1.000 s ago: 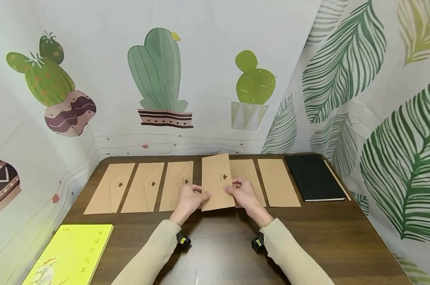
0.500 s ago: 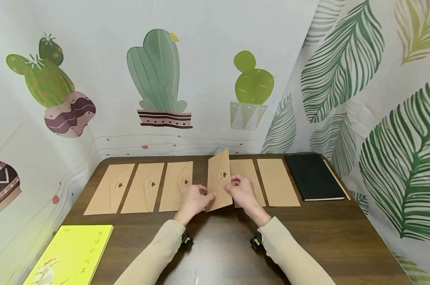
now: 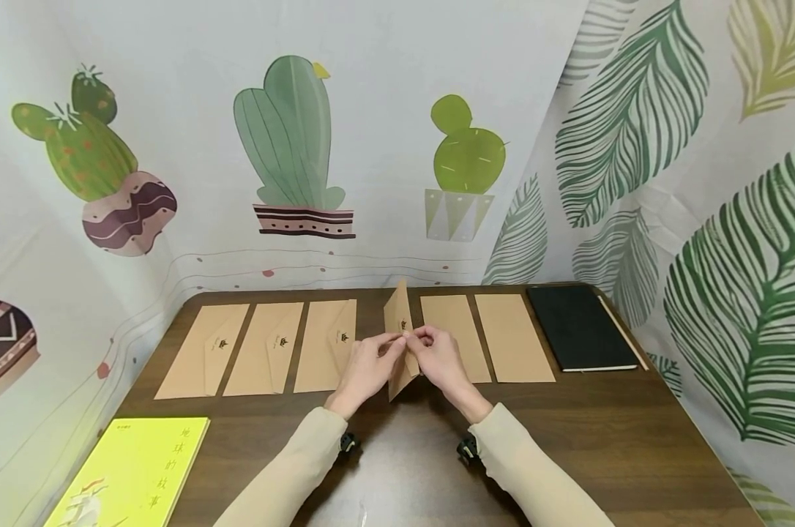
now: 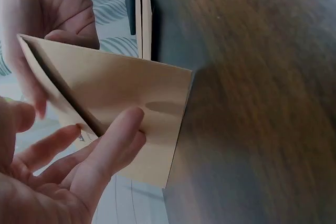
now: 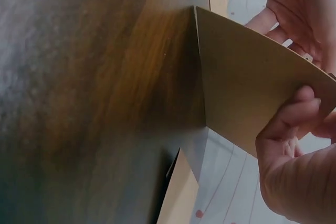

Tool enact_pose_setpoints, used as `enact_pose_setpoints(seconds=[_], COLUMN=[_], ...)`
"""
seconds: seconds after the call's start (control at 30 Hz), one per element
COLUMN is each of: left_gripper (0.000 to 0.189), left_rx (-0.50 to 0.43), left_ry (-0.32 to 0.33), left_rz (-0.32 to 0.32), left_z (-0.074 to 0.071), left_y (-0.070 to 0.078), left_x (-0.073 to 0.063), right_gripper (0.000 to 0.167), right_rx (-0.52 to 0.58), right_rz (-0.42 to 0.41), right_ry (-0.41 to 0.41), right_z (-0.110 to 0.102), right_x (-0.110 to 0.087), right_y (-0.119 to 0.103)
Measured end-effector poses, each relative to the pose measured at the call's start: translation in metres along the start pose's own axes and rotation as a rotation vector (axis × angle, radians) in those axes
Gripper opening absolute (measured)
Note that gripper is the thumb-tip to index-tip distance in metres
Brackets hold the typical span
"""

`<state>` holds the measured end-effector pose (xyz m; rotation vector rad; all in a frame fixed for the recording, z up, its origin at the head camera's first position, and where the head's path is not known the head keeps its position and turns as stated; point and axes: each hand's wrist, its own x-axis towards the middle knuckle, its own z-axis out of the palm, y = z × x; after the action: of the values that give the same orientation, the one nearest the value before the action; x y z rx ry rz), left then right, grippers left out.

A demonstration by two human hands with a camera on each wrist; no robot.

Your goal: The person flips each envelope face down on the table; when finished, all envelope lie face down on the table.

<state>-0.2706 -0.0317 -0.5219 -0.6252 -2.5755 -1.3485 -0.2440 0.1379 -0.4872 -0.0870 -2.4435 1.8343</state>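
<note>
A brown paper envelope [image 3: 395, 311] with a crown print is held on edge over the middle of the table. My right hand [image 3: 440, 362] pinches it at its right side; in the right wrist view those curled fingers [image 5: 299, 108] lie against its plain back. On the flap side is my left hand [image 3: 364, 369]. The left wrist view shows its nearly straight fingers [image 4: 113, 145] touching the envelope's face, one fingertip right at the edge of the flap [image 4: 68, 111]. A dark gap runs between flap and body there.
Several more envelopes lie in a row: crown-printed ones [image 3: 255, 351] on the left, plain ones [image 3: 460, 337] on the right. Beyond those are a black notebook [image 3: 575, 329] and a thin light stick [image 3: 624, 333]. A yellow book [image 3: 130, 461] lies front left.
The envelope has turned from facing me to nearly edge-on. My left hand has let go of its lower left edge and come over to the flap, close to the right hand.
</note>
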Motion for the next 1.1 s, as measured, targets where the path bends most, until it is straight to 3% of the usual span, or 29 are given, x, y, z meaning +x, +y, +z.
enact_pose_setpoints(seconds=[0.07, 0.17, 0.27, 0.4, 0.5, 0.63, 0.7, 0.9, 1.1], left_gripper=[0.053, 0.055, 0.054, 0.05, 0.048, 0.045, 0.044, 0.043, 0.044], left_rx=[-0.026, -0.066, -0.046, -0.036, -0.165, -0.385, -0.436, -0.552, -0.597], left_ry=[0.005, -0.006, -0.015, -0.021, -0.033, -0.041, -0.029, 0.039, 0.149], left_rz=[-0.039, -0.162, -0.24, -0.283, -0.317, -0.409, -0.445, -0.521, -0.568], left_z=[-0.002, -0.014, -0.015, -0.018, -0.02, -0.025, -0.027, -0.031, -0.037], left_y=[0.006, 0.031, 0.038, 0.041, 0.04, 0.037, 0.035, 0.029, 0.024], left_x=[0.0, -0.002, -0.001, -0.001, -0.002, -0.003, -0.003, -0.004, -0.005], right_gripper=[0.03, 0.033, 0.029, 0.028, 0.028, 0.028, 0.027, 0.027, 0.047], right_rx=[0.041, 0.089, 0.102, 0.098, 0.083, 0.078, 0.081, 0.004, -0.101], right_rz=[0.021, 0.055, 0.083, 0.13, 0.165, 0.191, 0.2, 0.194, 0.185], right_ry=[-0.031, -0.091, -0.16, -0.25, -0.289, -0.322, -0.337, -0.308, -0.205], right_z=[0.002, 0.004, 0.007, 0.011, 0.013, 0.012, 0.012, 0.011, 0.008], right_x=[-0.001, -0.003, -0.005, -0.006, -0.006, -0.006, -0.005, -0.005, -0.004], right_y=[0.0, 0.0, 0.002, 0.006, 0.009, 0.011, 0.012, 0.014, 0.012])
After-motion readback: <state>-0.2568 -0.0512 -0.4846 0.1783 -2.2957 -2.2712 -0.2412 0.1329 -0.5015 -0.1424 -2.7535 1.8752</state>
